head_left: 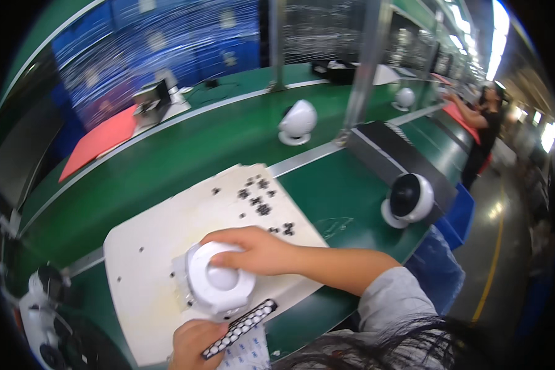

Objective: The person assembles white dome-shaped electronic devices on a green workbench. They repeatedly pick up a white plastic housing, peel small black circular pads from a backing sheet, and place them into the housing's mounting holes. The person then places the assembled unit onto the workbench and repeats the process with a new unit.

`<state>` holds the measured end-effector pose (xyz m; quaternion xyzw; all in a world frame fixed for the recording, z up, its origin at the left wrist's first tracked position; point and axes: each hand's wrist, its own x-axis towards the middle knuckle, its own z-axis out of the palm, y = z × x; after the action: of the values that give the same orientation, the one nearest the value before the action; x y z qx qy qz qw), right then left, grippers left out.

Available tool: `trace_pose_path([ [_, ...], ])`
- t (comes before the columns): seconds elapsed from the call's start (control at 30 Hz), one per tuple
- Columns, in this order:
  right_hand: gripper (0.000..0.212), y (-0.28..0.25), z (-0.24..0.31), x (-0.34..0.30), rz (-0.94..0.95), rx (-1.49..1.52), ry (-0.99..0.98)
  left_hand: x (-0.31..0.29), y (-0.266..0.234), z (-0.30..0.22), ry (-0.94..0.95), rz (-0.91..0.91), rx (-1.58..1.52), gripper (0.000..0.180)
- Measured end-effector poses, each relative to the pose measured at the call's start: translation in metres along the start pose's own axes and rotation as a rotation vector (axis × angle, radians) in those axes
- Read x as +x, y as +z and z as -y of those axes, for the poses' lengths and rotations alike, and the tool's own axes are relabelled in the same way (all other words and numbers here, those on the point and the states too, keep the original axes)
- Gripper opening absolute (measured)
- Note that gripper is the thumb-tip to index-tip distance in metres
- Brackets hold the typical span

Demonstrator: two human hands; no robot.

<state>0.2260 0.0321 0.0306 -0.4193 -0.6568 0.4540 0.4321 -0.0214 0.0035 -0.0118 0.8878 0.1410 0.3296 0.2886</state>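
My right hand [256,246] is closed on a white round device [225,297]. Its fingers wrap the far rim and the thumb presses near the raised centre. The device rests on a cream board [148,259] on the green workbench. My left hand [194,345], nearer the lower edge, grips a narrow black strip [248,323] dotted with white round pads. A white sheet with blue print [251,353] hangs beside that hand; whether its fingers also hold it, I cannot tell. Small black round pieces [263,209] lie scattered at the board's far right.
White ball-shaped devices on round bases stand on the far belt [299,123] and at the right [416,200]. More white devices [40,302] sit at the left. A dark grey box [407,166], a blue bin [459,216] and a metal post [367,68] are nearby. Another person [490,123] works far right.
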Motion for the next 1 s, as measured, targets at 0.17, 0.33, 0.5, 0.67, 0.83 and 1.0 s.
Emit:
trace_pose_path([
  [0.17, 0.030, 0.008, 0.001, 0.002, -0.070, -0.036, 0.080, 0.009, -0.002, 0.000, -0.073, -0.079, -0.043, 0.033],
  [0.33, 0.031, 0.007, 0.011, 0.001, -0.066, 0.228, 0.338, 0.016, -0.007, -0.012, 0.044, 0.069, -0.005, 0.034],
  [0.5, 0.032, 0.013, -0.008, -0.004, -0.139, 0.302, 0.257, 0.013, -0.004, -0.009, 0.014, 0.006, -0.043, 0.035],
  [0.67, 0.037, 0.010, 0.013, -0.017, -0.122, 0.384, 0.372, 0.008, -0.006, -0.010, -0.185, -0.146, -0.171, 0.028],
  [0.83, 0.050, -0.004, 0.026, -0.037, -0.121, -0.544, -0.388, 0.001, -0.004, -0.017, -0.437, -0.378, -0.385, 0.016],
  [1.0, 0.049, 0.014, 0.024, -0.045, 0.118, -0.519, -0.364, 0.000, -0.006, -0.020, -0.568, -0.414, -0.491, 0.015],
])
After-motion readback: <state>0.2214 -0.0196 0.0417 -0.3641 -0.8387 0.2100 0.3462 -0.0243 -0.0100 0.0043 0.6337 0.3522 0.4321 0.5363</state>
